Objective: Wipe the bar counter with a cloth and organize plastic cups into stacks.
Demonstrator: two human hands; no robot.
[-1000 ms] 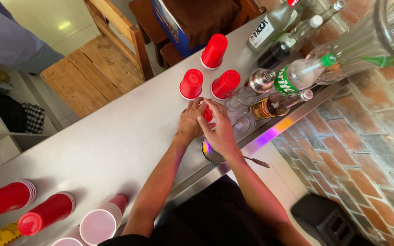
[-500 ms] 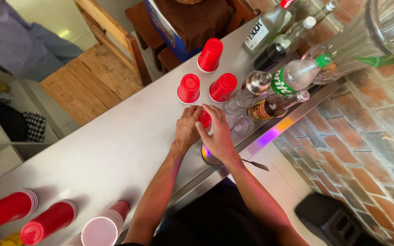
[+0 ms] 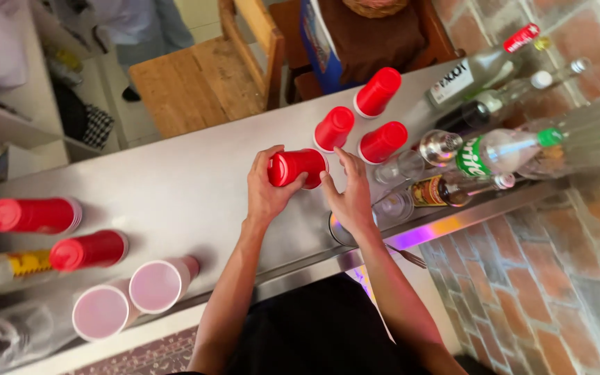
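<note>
My left hand (image 3: 267, 191) is wrapped around an upturned red plastic cup (image 3: 297, 167), fingers curled over its far side and thumb on the near side — a firm hold, the cup just above or on the steel counter (image 3: 175, 194), I cannot tell which. My right hand (image 3: 351, 196) sits just beside the cup's rim end, fingers spread and half open, fingertips close to the cup but holding nothing. Just beyond the held cup stand three more red cups (image 3: 359, 118), bottoms up, grouped close together. To the right of them lie clear glasses (image 3: 401, 167) and several bottles (image 3: 494, 149) on their sides or leaning, one with a green cap. Far to the left — well apart from my hands — are two stacks of red cups (image 3: 32, 214) lying on their sides and two open cups (image 3: 130, 295) showing pale insides. A wooden chair (image 3: 210, 73) stands beyond the counter.
</note>
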